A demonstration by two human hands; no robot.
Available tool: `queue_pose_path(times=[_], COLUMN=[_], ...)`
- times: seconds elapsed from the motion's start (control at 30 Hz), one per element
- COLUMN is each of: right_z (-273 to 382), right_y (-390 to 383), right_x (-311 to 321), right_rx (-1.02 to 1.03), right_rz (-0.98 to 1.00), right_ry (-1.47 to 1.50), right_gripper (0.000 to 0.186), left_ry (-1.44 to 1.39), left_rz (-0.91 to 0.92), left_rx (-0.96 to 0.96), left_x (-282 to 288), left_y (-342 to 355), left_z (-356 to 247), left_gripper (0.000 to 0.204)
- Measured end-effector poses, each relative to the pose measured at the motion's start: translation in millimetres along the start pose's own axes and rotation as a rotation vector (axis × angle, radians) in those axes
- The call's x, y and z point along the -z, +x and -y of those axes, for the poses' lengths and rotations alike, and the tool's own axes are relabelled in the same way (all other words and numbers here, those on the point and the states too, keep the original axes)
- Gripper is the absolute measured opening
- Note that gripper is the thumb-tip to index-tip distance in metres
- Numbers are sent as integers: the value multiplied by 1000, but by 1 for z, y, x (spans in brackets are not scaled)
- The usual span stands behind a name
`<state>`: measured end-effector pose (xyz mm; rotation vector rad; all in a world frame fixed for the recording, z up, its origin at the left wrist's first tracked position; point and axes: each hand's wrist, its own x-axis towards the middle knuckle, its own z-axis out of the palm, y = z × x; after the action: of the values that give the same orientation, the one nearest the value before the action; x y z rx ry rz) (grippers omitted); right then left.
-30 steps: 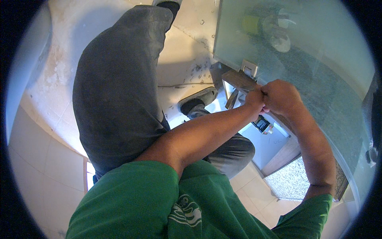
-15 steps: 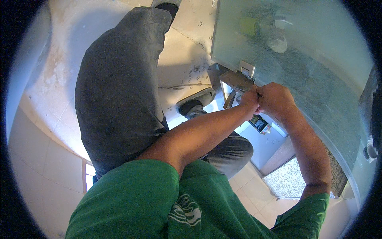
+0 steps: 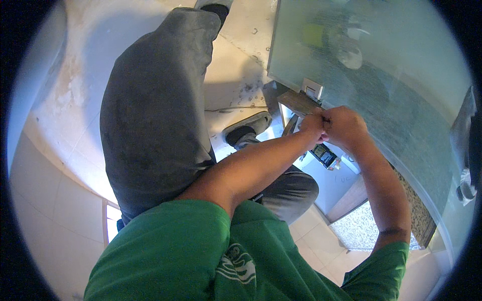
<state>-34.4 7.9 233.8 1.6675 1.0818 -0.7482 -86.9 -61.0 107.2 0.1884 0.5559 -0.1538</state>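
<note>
On the left, a dark trouser leg (image 3: 158,100) hid much of the tiled floor (image 3: 231,62), and a grey shoe (image 3: 248,127) stood right of it. Near the glass panel's (image 3: 396,90) left corner came a brown strip (image 3: 296,101), its right end covered by the hands. A square metal fitting (image 3: 312,89) sat at the panel's edge, just beyond them. The left hand (image 3: 312,126) was curled tight against the right hand (image 3: 345,124), fingers drawn in (what lay within either grip, I could not tell). Below them was a small dark packet (image 3: 325,156) against a pale board (image 3: 337,184). The right forearm partly blocked a speckled slab (image 3: 355,227).
</note>
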Motion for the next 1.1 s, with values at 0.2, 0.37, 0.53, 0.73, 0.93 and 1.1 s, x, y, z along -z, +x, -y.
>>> queue_pose_path(times=[0.2,0.37,0.53,0.73,0.93,1.1], right_z=[-16,-9,-7,10,5,-6], right_y=[-16,-18,-37,-65,-83,-91], right_x=[16,71,62,36,10,-11], right_rx=[-42,-54,-118,-108,-172,-157], right_rz=[-3,-152,-259,-329,-428,-482], right_ry=[56,193,581,773,912,985], right_gripper=[29,38,39,39,39,39], left_ry=[-287,410,796,1500,1543,1670], left_rz=[-29,-513,-339,-118,-127,-87], left_rx=[6,-626,-194,-71,-211,-332], left_x=[-26,25,77,91,94,93], left_y=[15,72,44,26,21,19], left_z=[13,89,61,39,45,49], left_gripper=[54,39,60,80,78,73])
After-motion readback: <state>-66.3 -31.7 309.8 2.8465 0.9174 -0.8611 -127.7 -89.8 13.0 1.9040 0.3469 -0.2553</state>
